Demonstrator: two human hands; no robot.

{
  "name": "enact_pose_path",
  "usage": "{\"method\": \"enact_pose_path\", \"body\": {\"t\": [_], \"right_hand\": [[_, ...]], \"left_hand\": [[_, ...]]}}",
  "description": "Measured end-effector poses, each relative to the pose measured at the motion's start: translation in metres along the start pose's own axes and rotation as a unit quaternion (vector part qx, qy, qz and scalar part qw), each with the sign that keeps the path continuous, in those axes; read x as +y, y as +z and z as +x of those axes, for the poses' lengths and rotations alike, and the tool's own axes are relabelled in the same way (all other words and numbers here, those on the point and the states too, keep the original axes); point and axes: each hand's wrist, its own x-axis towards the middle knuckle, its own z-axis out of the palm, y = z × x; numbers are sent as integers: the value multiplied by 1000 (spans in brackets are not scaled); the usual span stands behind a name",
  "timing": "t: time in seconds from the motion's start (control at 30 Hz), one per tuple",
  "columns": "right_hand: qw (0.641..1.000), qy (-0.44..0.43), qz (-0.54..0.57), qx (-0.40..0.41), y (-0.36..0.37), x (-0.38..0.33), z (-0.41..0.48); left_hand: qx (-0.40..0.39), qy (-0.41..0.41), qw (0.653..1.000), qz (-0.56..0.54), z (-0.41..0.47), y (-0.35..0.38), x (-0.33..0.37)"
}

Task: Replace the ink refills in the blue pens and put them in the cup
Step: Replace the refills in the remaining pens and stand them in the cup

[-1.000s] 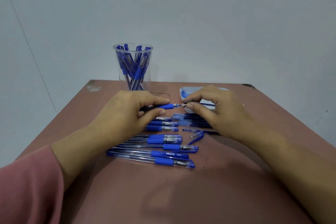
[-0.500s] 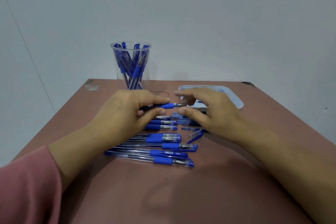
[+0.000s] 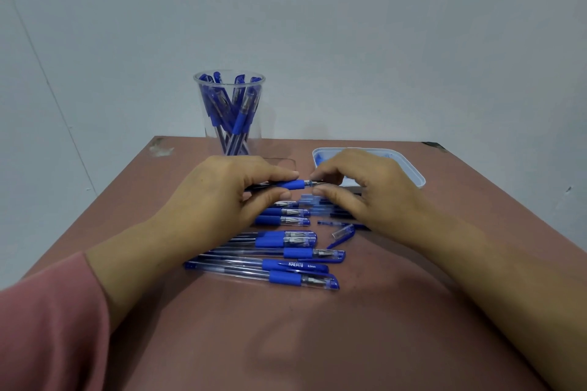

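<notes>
Pen [image 3: 290, 185]: held in your left hand [image 3: 222, 197], fingers curled round it; your right hand [image 3: 365, 190] fingers narrow about its tip, contact unclear. Cup [image 3: 206, 124] stands behind.

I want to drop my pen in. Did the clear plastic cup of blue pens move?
No. The clear plastic cup stays beside the chipped patch on the brown table.

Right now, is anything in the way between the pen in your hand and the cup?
No, nothing visible does. The left hand grips the pen in front of the cup, which stands just behind that hand. Pens already lean inside the cup, so this one must slip in among them.
</notes>
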Motion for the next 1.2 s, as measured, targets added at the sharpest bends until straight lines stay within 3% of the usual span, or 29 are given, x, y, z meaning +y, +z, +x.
{"method": "enact_pose_path", "body": {"t": [0.47, 0.6, 0.73, 0.93, 1.2], "right_hand": [[998, 40, 51, -11, -4, -2, -2], [1000, 4, 19, -10, -2, -1, -1], [997, 52, 53, -21, -3, -1, -3], [999, 8, 31, -10, -4, -3, -1], [997, 49, 53, -21, -2, -4, 0]], "left_hand": [[-3, 3, 1000, -2, 0, 0, 2], [-5, 4, 1000, -1, 1, 0, 2], [-9, 1, 1000, -14, 0, 0, 2], [-5, 7, 1000, -17, 0, 1, 4], [9, 13, 1000, -6, 0, 3, 2]]}}
